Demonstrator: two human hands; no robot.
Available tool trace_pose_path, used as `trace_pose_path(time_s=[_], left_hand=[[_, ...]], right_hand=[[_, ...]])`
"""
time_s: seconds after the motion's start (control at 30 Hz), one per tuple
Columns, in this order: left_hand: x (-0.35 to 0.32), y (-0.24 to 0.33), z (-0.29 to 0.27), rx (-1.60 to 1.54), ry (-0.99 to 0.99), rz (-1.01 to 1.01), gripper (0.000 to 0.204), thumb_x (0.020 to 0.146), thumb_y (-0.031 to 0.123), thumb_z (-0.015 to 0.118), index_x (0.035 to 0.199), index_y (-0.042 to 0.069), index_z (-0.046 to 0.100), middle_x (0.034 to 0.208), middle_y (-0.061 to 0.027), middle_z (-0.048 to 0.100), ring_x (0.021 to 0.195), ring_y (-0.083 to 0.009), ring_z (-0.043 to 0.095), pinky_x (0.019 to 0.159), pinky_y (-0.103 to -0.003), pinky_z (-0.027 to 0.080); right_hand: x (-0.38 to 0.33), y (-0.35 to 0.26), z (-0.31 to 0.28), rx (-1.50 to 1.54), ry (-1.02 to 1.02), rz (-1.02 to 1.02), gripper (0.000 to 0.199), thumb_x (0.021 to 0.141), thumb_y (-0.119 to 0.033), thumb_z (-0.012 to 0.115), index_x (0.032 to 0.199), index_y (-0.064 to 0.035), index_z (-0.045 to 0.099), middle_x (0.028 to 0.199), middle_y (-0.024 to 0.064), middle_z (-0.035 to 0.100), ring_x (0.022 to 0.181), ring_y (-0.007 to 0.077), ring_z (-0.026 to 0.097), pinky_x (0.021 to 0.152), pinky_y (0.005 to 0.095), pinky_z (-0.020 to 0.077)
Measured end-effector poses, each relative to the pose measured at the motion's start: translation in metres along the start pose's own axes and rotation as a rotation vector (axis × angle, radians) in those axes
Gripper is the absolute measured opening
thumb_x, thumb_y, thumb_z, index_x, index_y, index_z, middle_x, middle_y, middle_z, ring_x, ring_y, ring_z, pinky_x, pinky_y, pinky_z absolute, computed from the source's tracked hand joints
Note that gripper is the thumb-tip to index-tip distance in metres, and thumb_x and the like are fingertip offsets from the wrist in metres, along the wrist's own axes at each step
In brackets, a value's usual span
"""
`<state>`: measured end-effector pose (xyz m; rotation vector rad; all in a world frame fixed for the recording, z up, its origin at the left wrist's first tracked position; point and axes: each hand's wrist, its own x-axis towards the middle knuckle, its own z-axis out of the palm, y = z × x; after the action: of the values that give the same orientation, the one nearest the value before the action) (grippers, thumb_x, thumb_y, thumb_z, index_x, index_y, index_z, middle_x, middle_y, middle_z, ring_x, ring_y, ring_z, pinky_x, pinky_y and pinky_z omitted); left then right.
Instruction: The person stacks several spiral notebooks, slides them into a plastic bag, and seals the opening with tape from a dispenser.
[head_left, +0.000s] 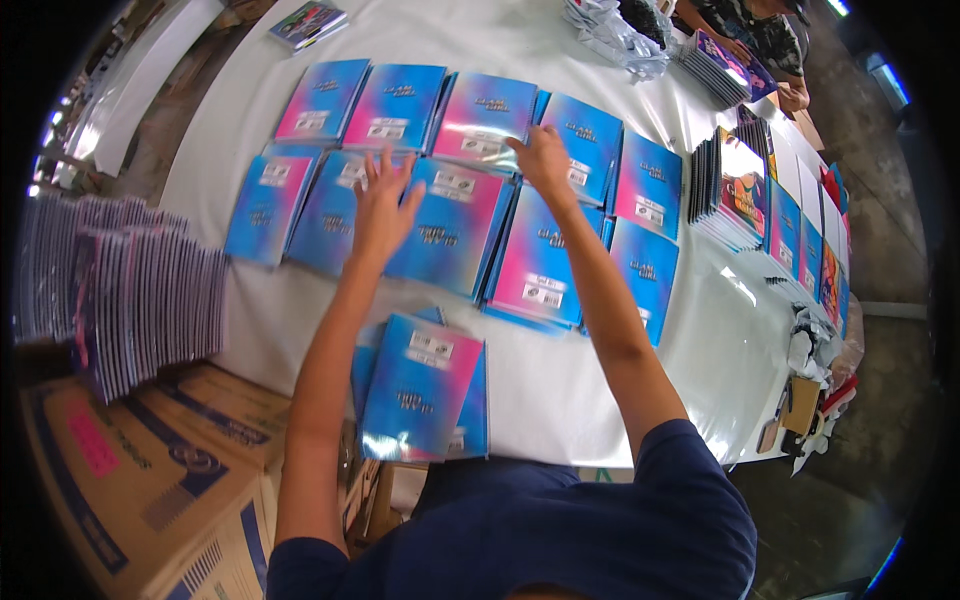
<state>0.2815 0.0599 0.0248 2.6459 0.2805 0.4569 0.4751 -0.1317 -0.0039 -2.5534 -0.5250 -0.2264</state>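
Observation:
Two rows of blue-and-pink notebooks (455, 220) lie in overlapping stacks on the white-covered table. My left hand (385, 205) is open, fingers spread, over the near row, between two of its notebooks. Farther right, my right hand (543, 160) is at the lower right corner of a far-row notebook (485, 118). Its thumb stands apart from its partly bent fingers, and I see nothing lifted in it. Close to my body, a smaller pile of the same notebooks (420, 385) lies at the table's front edge, the top one turned slightly.
Tall stacks of spiral notebooks (150, 290) stand at left, beside cardboard boxes (150, 470). More notebook stacks (735, 190) line the right side. A co-worker's hand (793, 97) is near notebooks at the far right. Crumpled plastic (620, 40) and a small book pile (308, 25) lie at the back.

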Motion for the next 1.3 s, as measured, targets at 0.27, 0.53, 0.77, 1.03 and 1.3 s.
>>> trace_pose_path(time_s=[0.27, 0.53, 0.77, 1.03, 1.3], left_hand=[[0.178, -0.048, 0.073, 0.281, -0.319, -0.661, 0.092, 0.085, 0.055, 0.058, 0.15, 0.011, 0.012, 0.151, -0.0301, 0.01, 0.137, -0.0527, 0.011, 0.104, -0.068, 0.019], [0.201, -0.038, 0.068, 0.387, -0.493, -0.282, 0.084, 0.083, 0.022, 0.061, 0.144, -0.008, 0.013, 0.13, -0.0328, 0.047, 0.133, -0.05, 0.028, 0.102, -0.07, 0.024], [0.163, -0.006, 0.038, 0.206, -0.078, -0.126, 0.074, 0.076, 0.009, 0.063, 0.142, -0.001, 0.028, 0.113, -0.0219, 0.063, 0.099, -0.0367, 0.064, 0.086, -0.041, 0.052], [-0.056, 0.004, -0.088, -0.465, 0.101, 0.28, 0.065, 0.073, -0.015, 0.045, 0.129, 0.016, 0.057, 0.121, -0.0084, 0.062, 0.107, -0.0244, 0.063, 0.092, -0.034, 0.049], [-0.256, -0.006, -0.089, -0.053, -0.45, 0.168, 0.047, 0.076, 0.003, 0.056, 0.108, 0.034, 0.07, 0.128, 0.0017, 0.059, 0.141, -0.0313, 0.026, 0.112, -0.059, 0.014]], right_hand=[[0.036, -0.046, 0.037, -0.04, -0.076, 0.333, 0.077, 0.06, -0.036, 0.086, 0.113, 0.007, 0.051, 0.112, 0.0232, 0.059, 0.107, 0.0365, 0.057, 0.088, 0.046, 0.0454], [0.058, -0.002, 0.002, 0.533, 0.184, 0.183, 0.032, 0.066, -0.005, 0.07, 0.093, 0.0022, 0.055, 0.08, 0.0184, 0.063, 0.076, 0.029, 0.061, 0.071, 0.0369, 0.0469], [-0.125, -0.025, -0.146, 1.361, -0.273, 0.393, 0.036, 0.079, 0.002, 0.064, 0.113, -0.0005, 0.054, 0.099, 0.0099, 0.063, 0.089, 0.0163, 0.061, 0.082, 0.0277, 0.0472], [-0.378, -0.052, -0.067, 0.562, -0.481, 0.598, 0.039, 0.082, -0.023, 0.068, 0.096, 0.0052, 0.045, 0.074, 0.0228, 0.06, 0.067, 0.0296, 0.06, 0.062, 0.0394, 0.0463], [-0.359, -0.056, -0.072, 0.365, -0.678, 0.3, 0.037, 0.091, -0.029, 0.059, 0.097, 0.0042, 0.045, 0.068, 0.0229, 0.061, 0.06, 0.0305, 0.064, 0.054, 0.0401, 0.0465]])
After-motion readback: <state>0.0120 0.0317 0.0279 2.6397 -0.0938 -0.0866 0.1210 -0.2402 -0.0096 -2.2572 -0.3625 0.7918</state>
